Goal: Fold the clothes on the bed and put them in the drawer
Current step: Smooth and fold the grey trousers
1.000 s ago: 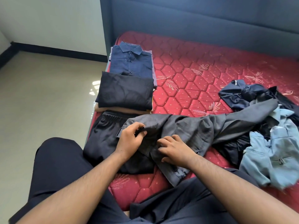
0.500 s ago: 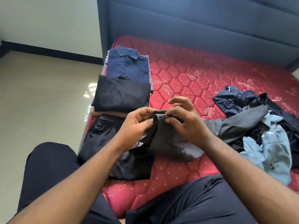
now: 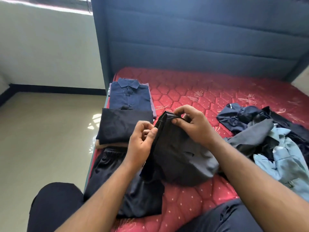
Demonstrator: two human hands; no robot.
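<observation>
A dark grey garment [image 3: 180,158] is lifted off the red mattress [image 3: 200,101] in front of me. My left hand [image 3: 142,141] pinches its left edge and my right hand [image 3: 192,124] grips its top edge; the rest trails right toward a pile of unfolded clothes [image 3: 270,131]. Along the left side lie a folded navy shirt [image 3: 128,96], a folded black garment [image 3: 123,124] on a tan one, and black shorts [image 3: 127,181] spread flat under my left forearm. No drawer is in view.
A blue padded headboard [image 3: 200,41] stands behind the mattress. Beige tiled floor [image 3: 41,139] lies beyond the bed's left edge. My knees in dark trousers [image 3: 55,208] rest at the near edge. A light blue garment [image 3: 287,161] lies in the pile at right.
Both hands have lifted the dark grey garment's edge up from the mattress and bunched it together. The camera has tilted up, showing more headboard.
</observation>
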